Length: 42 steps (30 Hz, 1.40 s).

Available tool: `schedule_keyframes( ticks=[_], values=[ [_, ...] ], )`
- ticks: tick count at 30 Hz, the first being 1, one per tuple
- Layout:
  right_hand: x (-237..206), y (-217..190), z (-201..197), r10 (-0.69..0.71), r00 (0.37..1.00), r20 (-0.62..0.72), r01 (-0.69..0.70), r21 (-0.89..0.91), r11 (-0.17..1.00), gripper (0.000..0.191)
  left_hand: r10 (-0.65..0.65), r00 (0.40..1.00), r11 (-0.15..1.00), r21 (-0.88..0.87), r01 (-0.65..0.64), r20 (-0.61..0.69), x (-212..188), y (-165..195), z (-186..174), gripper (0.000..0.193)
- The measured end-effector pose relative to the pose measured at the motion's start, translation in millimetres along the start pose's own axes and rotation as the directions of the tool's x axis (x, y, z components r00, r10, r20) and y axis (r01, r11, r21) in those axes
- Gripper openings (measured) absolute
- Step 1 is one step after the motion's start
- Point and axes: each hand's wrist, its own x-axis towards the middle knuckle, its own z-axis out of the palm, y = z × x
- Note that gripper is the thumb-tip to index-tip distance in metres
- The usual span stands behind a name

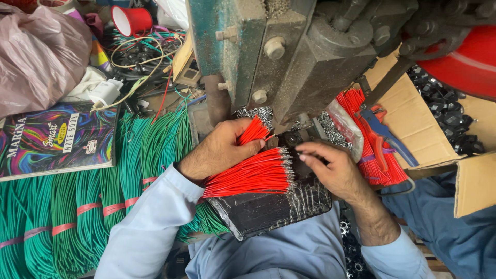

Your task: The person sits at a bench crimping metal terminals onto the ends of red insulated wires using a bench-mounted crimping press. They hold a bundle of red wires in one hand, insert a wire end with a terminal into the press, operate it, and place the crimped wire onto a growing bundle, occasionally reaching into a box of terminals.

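Note:
My left hand (223, 149) grips a small bunch of short red wires (254, 130) at the foot of a grey-green metal press machine (289, 51). Just below it a larger fan of red wires with metal tips (250, 175) lies on a black pad wrapped in clear tape (268, 209). My right hand (335, 170) hovers at the tipped ends of that fan, fingers curled and pinched near the wire tips; whether it holds a wire I cannot tell. Small metal terminals (330, 129) lie heaped under the machine.
Bundles of green wire (77, 206) with pink bands fill the left. A colourful notebook (54, 137) lies beside a pink plastic bag (36, 51). On the right, more red wires (372, 150), a blue-red wire stripper (382, 134), a cardboard box (429, 139) of black parts, a red wheel (465, 62).

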Motion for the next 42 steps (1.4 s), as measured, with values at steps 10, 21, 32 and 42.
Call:
schedule_keyframes(
  ticks=[10,21,32,42],
  values=[
    [31.2,22.7,28.4,-0.055,0.995,-0.080,0.090,0.550,0.831,0.011,-0.008,1.000,1.000,0.017,0.008,-0.002,-0.2,0.6,-0.8,0.018],
    [40.1,15.7,41.9,-0.046,0.993,-0.112,0.078,0.306,0.949,0.006,-0.016,1.000,0.999,0.051,0.016,-0.008,-1.1,0.7,-0.8,0.017],
    [42.6,16.9,42.2,-0.055,0.991,-0.124,0.084,0.242,0.967,0.009,-0.020,1.000,0.999,0.042,0.020,0.009,-0.1,1.2,-1.2,0.020],
    [44.6,18.9,43.5,-0.050,0.991,-0.128,0.080,0.243,0.967,0.010,-0.026,1.000,0.999,0.045,0.026,0.011,1.1,2.0,-1.2,0.021]
  ],
)
